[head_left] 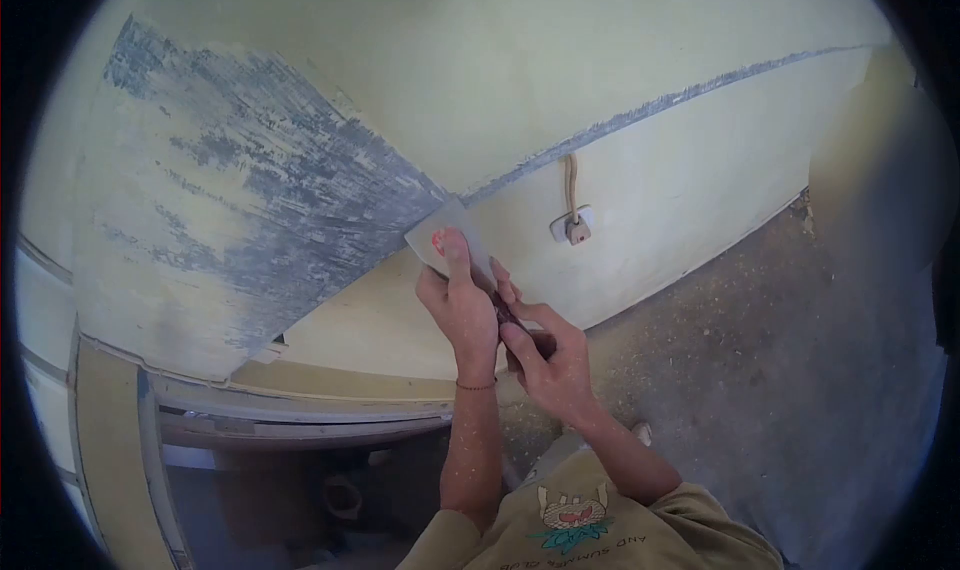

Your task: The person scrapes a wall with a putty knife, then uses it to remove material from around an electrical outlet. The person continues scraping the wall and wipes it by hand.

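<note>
A wide metal scraper (426, 238) with a red mark on its blade is held in both hands, its blade edge at the wall where two scraped areas meet. My left hand (468, 305) is closed around the blade, thumb lying along its face. My right hand (550, 360) grips the dark handle (508, 313) just below. Left of the blade, a broad grey-blue patch (300, 180) shows through the pale wall paint (450, 60). Running off to the upper right is a narrow scraped strip (640, 118).
A wall socket (562, 228) with a plug and cable sits to the right of the blade. Pale flakes litter the dark floor (720, 340). At the lower left is a wooden frame (110, 410). Something blurred (870, 150) stands at the right edge.
</note>
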The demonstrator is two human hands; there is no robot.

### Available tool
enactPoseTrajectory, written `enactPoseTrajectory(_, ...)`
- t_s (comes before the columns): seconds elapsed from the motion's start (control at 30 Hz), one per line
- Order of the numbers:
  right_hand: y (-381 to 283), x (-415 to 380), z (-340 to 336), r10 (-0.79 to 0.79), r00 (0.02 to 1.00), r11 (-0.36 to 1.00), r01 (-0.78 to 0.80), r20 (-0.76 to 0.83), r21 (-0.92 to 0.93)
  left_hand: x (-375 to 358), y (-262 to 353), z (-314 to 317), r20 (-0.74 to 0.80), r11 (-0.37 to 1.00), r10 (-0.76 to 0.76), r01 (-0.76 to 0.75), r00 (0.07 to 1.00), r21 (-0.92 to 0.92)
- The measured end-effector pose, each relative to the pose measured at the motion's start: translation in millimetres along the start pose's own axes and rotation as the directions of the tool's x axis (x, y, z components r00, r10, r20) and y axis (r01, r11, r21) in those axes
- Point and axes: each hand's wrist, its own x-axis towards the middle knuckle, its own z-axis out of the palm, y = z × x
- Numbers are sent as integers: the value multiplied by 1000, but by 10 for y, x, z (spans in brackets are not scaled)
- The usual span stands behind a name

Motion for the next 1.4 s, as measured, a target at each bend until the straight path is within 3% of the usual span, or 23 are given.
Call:
enactPoseTrajectory(0.07,117,-6,-68,4,999,995,0,36,-102,28,-39,11,11,1000,7,-7,1000,-10)
enactPoseTrajectory(0.27,126,-44,20,-14,999,1000,14,29,-25,-33,4,-64,12,997,-12,11,1000,79)
enactPoseTrajectory(0.33,197,-37,-23,-31,998,998,33,47,-46,41,-77,-82,64,1000,25,-25,998,-4)
enactPoseTrajectory(0.47,141,38,31,-133,991,986,136,34,-92,32,33,-32,70,999,32,-32,997,6)
enactPoseTrajectory(0.67,139,36,56,-76,997,995,76,4,-65,98,43,-20,47,999,5,-4,999,-32)
enactPoseTrajectory(0.73,82,31,117,-57,998,998,58,9,-32,130,133,-33,124,1000,29,-30,992,9)
enactPoseTrajectory(0.8,98,15,118,-36,999,999,35,9,17,84,160,60,76,999,25,-26,997,23)
enactPoseTrajectory(0.93,140,75,55,-112,994,992,111,-10,-53,40,44,75,-16,997,16,-14,1000,75)
enactPoseTrajectory(1.07,154,97,95,-113,994,991,111,-15,-74,120,87,50,39,994,101,-103,994,33)
enactPoseTrajectory(1.2,66,78,-15,-90,996,988,89,1,-128,62,-59,52,11,999,41,-42,999,31)
enactPoseTrajectory(1.3,-33,144,41,-70,997,995,73,34,-73,123,168,124,2,997,83,-83,997,1)
enactPoseTrajectory(1.4,40,124,43,-160,987,987,161,14,-20,36,155,113,-21,998,64,-64,998,16)
